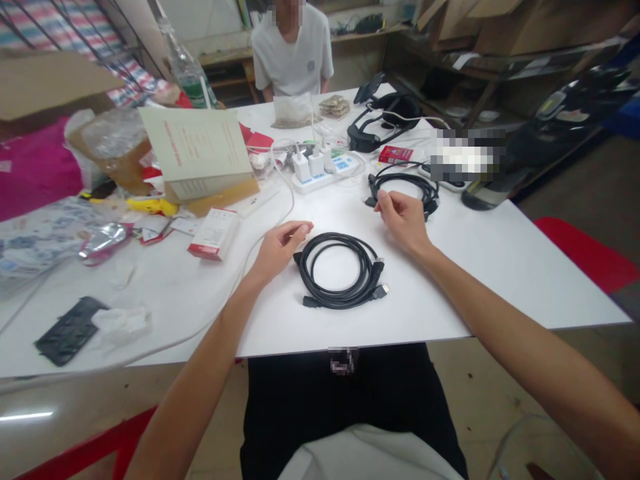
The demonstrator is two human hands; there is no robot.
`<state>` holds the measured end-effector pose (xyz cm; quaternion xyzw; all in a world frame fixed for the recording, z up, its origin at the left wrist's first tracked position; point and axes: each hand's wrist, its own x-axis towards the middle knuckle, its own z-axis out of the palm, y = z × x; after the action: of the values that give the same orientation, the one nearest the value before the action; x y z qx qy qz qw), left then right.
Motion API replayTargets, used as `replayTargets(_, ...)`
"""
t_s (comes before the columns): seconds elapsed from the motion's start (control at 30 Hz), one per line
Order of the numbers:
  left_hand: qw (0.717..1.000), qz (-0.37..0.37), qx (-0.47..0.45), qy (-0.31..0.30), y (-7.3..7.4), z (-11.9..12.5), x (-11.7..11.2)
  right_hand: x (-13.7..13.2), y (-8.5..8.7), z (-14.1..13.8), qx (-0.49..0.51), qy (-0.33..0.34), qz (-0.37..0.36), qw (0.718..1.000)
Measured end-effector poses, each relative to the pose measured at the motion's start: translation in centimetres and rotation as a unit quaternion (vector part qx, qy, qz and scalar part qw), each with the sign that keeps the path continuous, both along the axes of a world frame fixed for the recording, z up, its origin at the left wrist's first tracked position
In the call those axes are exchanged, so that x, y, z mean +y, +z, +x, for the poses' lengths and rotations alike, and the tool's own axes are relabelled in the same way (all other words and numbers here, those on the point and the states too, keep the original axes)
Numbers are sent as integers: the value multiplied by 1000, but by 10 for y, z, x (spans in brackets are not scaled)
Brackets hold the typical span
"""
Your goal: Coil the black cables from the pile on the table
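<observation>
A coiled black cable (340, 270) lies on the white table (480, 267) in front of me, its plugs at the lower right of the coil. My left hand (280, 248) rests just left of the coil, fingers curled together near its upper edge, with nothing visible in them. My right hand (403, 217) is above and right of the coil, thumb and fingers pinched; what they pinch is too small to name. A second black cable coil (406, 185) lies just behind my right hand.
A white power strip (325, 175) with chargers sits at mid-table, and a black headset (383, 120) lies behind it. Boxes, a booklet (200, 150) and wrappers crowd the left side. A black tray (70, 330) lies near the left front. A person (293, 50) sits opposite.
</observation>
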<state>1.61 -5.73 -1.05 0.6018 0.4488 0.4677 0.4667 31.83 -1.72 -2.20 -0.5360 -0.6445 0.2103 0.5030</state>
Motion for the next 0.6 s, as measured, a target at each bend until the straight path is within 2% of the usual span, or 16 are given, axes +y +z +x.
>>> replayTargets(0.17,992,32,-62,106,-6,-8,12,2,4,3,54,-32,27,998)
replayTargets(0.3,979,26,-113,167,-6,-16,19,6,9,4,74,-53,46,995)
replayTargets(0.6,969,-3,-162,186,-7,-17,21,6,9,10,70,-83,63,992)
